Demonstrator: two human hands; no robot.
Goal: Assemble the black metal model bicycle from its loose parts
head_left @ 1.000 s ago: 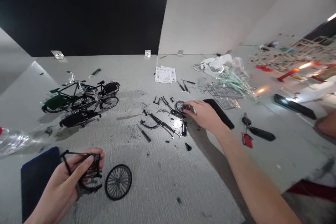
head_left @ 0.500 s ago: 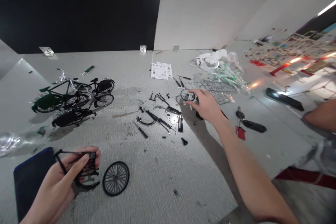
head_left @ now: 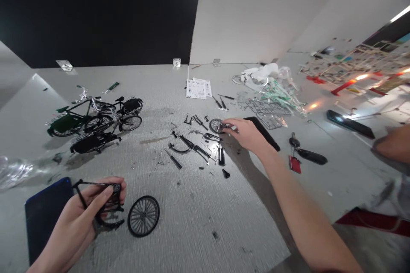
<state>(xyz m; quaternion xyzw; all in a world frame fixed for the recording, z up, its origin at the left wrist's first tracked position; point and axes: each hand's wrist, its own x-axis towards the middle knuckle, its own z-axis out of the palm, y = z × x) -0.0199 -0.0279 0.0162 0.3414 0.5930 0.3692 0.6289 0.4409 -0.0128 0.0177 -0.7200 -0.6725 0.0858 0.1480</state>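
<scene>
My left hand (head_left: 86,209) is closed around a black model bicycle frame (head_left: 110,219), its curved mudguard pointing right. Beside that hand a loose black spoked wheel (head_left: 144,216) lies on the table. My right hand (head_left: 240,132) reaches far forward, thumb and fingertips pinching the right edge of a second spoked wheel (head_left: 216,126). This wheel is low over the table or resting on it; I cannot tell which. Close by lie small black bicycle parts, among them a long frame piece (head_left: 198,148), a chain guard (head_left: 211,137) and a saddle (head_left: 226,173).
Finished-looking model bicycles (head_left: 96,119) stand at the left. Screwdrivers (head_left: 173,158), instruction sheets (head_left: 197,88), sprues and plastic bags (head_left: 278,85) are spread about. A dark phone (head_left: 262,132) lies under my right forearm, keys (head_left: 294,140) to its right. Another person's arm (head_left: 392,149) shows at the right edge.
My right hand has brought the second wheel left and down, closer to the loose parts. The dark phone is now more exposed. My left hand keeps its hold; the view has shifted slightly.
</scene>
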